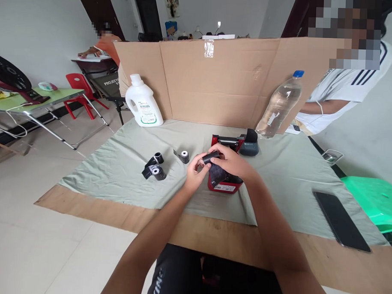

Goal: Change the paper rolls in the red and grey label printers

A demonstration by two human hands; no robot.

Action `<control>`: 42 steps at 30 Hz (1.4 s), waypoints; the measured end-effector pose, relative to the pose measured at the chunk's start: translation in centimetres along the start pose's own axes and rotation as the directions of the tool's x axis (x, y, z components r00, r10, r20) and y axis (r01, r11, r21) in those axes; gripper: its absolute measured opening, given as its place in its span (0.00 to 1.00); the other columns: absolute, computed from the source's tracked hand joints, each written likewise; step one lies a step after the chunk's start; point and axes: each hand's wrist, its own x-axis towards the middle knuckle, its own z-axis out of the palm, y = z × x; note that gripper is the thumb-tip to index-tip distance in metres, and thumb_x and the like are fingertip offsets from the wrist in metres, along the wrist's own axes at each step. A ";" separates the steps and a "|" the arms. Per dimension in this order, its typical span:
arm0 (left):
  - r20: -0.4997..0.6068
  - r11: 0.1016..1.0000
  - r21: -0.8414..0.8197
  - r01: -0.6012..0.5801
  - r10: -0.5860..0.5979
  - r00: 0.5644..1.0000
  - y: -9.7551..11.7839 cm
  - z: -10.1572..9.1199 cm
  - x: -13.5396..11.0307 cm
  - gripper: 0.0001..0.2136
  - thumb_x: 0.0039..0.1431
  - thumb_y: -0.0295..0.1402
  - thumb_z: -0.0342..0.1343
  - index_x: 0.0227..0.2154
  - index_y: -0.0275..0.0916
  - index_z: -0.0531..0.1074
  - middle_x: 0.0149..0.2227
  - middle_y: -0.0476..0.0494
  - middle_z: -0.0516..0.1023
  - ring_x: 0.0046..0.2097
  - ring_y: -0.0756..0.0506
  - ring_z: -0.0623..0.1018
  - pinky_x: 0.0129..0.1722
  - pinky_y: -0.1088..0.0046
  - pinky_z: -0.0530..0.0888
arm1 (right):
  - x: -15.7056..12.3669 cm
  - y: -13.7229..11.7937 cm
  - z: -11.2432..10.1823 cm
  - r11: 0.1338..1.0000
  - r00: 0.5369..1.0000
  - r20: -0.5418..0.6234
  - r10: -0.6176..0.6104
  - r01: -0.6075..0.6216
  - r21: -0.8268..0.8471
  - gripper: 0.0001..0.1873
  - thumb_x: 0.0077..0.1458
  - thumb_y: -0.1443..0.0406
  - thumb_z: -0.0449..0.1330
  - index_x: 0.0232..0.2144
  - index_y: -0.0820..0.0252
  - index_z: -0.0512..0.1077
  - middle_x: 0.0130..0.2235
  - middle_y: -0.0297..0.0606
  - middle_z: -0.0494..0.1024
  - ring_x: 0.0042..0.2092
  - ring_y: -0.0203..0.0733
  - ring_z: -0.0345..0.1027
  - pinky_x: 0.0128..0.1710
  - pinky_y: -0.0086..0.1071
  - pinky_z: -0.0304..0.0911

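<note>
Red and black, the one machine [226,188] bears a white label at its front, its print too small to read. Above the machine, the left hand [197,170] and the right hand [233,162] hold one black roll [211,157] between them, fingers closed around its two ends; a dark strip [217,175] hangs from it over the machine. Three more rolls [159,173] lie on the cloth [114,170] left of the machine, two close together and one nearer it.

Behind the machine to the left stands one white jug [145,105], its label in Chinese characters too small to make out. One clear bottle [279,108] with a blue cap leans behind it to the right; one phone [340,220] lies well to its right. Far left beyond the machine, a chair [110,83] reads "PROJEEY", its remaining letters unclear. Nearer than the machine, the black trousers [178,275] show "KIN".
</note>
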 end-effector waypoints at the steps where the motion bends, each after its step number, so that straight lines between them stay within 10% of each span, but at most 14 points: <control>1: 0.010 1.000 -0.005 0.000 0.000 1.000 -0.1 0.0 0.1 0.28 0.56 0.53 0.69 0.54 0.41 0.75 0.40 0.46 0.78 0.37 0.49 0.75 0.43 0.71 0.73 | 0.1 0.2 0.1 1.000 1.000 0.004 0.002 -0.002 0.010 0.13 0.57 0.65 0.58 0.46 0.56 0.71 0.45 0.37 0.77 0.47 0.46 0.72 0.49 0.40 0.66; 23: 0.003 0.999 -0.047 0.010 -0.010 1.000 -0.9 -0.2 0.6 0.26 0.54 0.50 0.71 0.50 0.42 0.74 0.24 0.57 0.68 0.29 0.52 0.70 0.35 0.74 0.71 | 1.0 1.7 2.0 0.986 0.970 -0.191 0.148 -0.131 0.100 0.19 0.58 0.64 0.58 0.51 0.57 0.74 0.40 0.37 0.79 0.35 0.41 0.72 0.39 0.38 0.70; 31: 0.035 0.972 -0.196 0.127 -0.123 0.992 -1.0 -0.5 1.5 0.27 0.50 0.56 0.71 0.43 0.40 0.75 0.30 0.52 0.75 0.26 0.55 0.68 0.28 0.75 0.68 | 1.4 2.4 3.7 0.998 0.975 -0.220 0.018 -0.029 -0.047 0.18 0.54 0.67 0.59 0.48 0.58 0.74 0.50 0.42 0.80 0.50 0.48 0.74 0.52 0.43 0.68; 37: -0.018 0.943 -0.280 0.177 -0.190 0.982 -1.0 -0.6 1.6 0.33 0.43 0.52 0.76 0.48 0.41 0.75 0.48 0.43 0.81 0.37 0.51 0.79 0.40 0.73 0.77 | 1.4 2.5 4.3 0.996 0.939 -0.331 0.090 -0.077 0.054 0.20 0.55 0.63 0.61 0.51 0.58 0.72 0.49 0.43 0.81 0.49 0.48 0.76 0.54 0.45 0.69; 42: 0.079 0.929 -0.315 0.197 -0.181 0.980 -2.4 -0.2 1.8 0.35 0.43 0.51 0.77 0.52 0.41 0.74 0.52 0.42 0.79 0.38 0.51 0.79 0.44 0.71 0.78 | 0.5 -0.4 4.5 0.983 0.905 -0.423 -0.039 -0.042 -0.181 0.19 0.58 0.64 0.59 0.52 0.58 0.74 0.48 0.45 0.81 0.48 0.52 0.76 0.55 0.48 0.69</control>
